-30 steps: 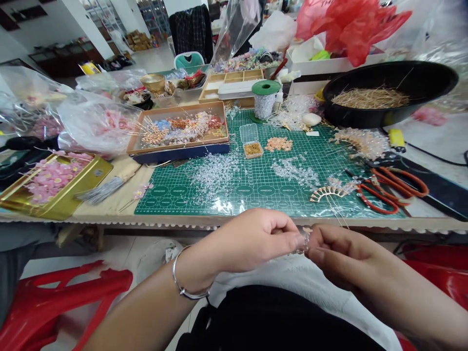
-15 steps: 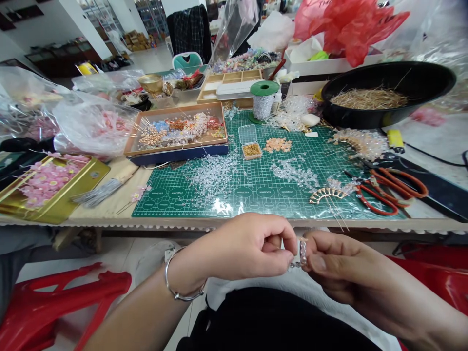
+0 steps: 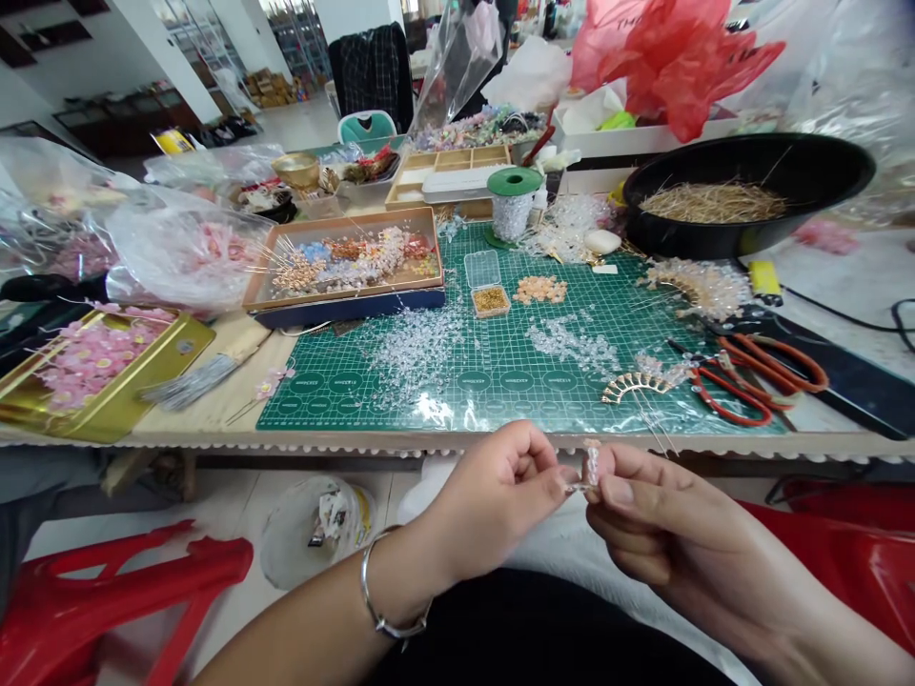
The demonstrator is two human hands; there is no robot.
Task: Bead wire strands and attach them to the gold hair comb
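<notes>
Just in front of the table's edge, my right hand (image 3: 658,514) pinches a small beaded piece (image 3: 593,464) with clear beads in a short upright row. My left hand (image 3: 511,495), with a silver bangle at its wrist, is closed with thumb and forefinger on the strand end at the lower left of that piece. Beyond the hands, a gold comb-like hairpiece (image 3: 639,383) with long prongs lies at the front of the green cutting mat (image 3: 486,410). Loose clear beads (image 3: 418,348) are scattered over the mat, near peach flower-shaped pieces (image 3: 541,289) and a small box of gold beads (image 3: 491,300).
Red-handled scissors (image 3: 736,391) lie on the right, below a black basin (image 3: 750,238). A tray of beaded sprays (image 3: 343,305) and a gold tin of pink flowers (image 3: 164,372) stand to the left. A spool (image 3: 513,205) stands behind; red stools (image 3: 135,591) flank me.
My left hand has turned and its thumb and forefinger have come together at the strand. The beaded piece has risen slightly with my right hand. A waste bucket shows more fully below.
</notes>
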